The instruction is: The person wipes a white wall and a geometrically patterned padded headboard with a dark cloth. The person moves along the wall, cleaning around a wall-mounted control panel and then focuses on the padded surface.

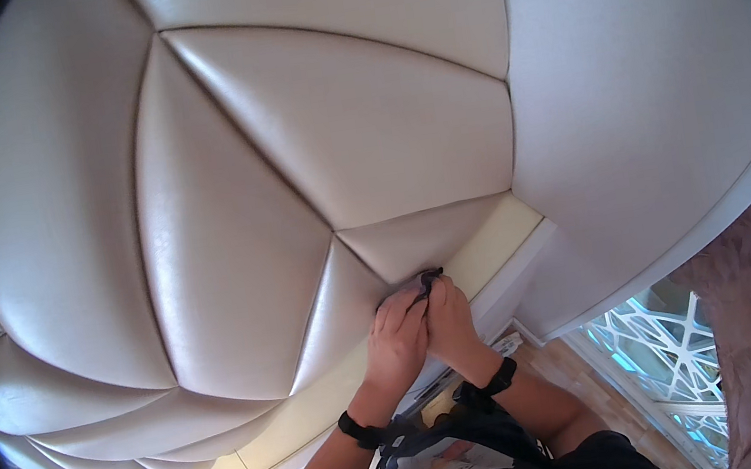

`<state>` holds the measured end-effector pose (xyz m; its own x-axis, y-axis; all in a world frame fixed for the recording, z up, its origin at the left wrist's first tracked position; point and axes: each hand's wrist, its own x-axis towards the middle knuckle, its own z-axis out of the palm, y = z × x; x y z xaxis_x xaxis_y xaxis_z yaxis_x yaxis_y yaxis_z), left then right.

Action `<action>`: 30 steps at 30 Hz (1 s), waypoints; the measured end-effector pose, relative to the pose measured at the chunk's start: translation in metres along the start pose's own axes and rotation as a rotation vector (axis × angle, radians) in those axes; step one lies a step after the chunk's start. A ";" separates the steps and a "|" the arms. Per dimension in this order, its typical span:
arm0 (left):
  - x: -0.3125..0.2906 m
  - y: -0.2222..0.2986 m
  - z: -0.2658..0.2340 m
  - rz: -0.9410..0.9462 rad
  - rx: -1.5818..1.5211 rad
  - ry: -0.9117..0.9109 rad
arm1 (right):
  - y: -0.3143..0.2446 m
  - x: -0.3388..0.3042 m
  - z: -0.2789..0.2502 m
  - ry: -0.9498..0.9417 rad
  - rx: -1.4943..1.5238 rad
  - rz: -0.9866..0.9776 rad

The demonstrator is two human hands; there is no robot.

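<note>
I think I'm holding on: below centre, my left hand [397,325] and right hand [449,316] pinch a small dark thing [429,280]; next needs steady fingers.

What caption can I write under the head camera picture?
Left hand and right hand close together, holding a small dark thing near shiny padded panels.

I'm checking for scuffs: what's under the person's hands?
A dark scrap, perhaps cloth, shows between the left hand and right hand. Cream strip shows either side. The surface directly beneath the hands is covered.
</note>
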<state>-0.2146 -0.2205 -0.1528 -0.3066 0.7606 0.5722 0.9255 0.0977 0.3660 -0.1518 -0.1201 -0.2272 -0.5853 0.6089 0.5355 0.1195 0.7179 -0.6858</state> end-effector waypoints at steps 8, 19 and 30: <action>-0.015 -0.002 -0.035 -0.013 -0.061 0.024 | -0.036 -0.008 0.007 -0.088 0.287 0.107; 0.044 0.034 -0.101 0.110 -0.022 0.354 | -0.107 0.083 -0.053 0.056 0.246 -0.338; 0.138 0.069 -0.158 0.175 0.149 0.751 | -0.199 0.213 -0.133 0.489 -0.151 -0.870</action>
<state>-0.2279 -0.2105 0.0676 -0.1725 0.1403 0.9750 0.9780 0.1421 0.1526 -0.1934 -0.0884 0.0893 -0.1281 -0.0996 0.9867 -0.0723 0.9932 0.0909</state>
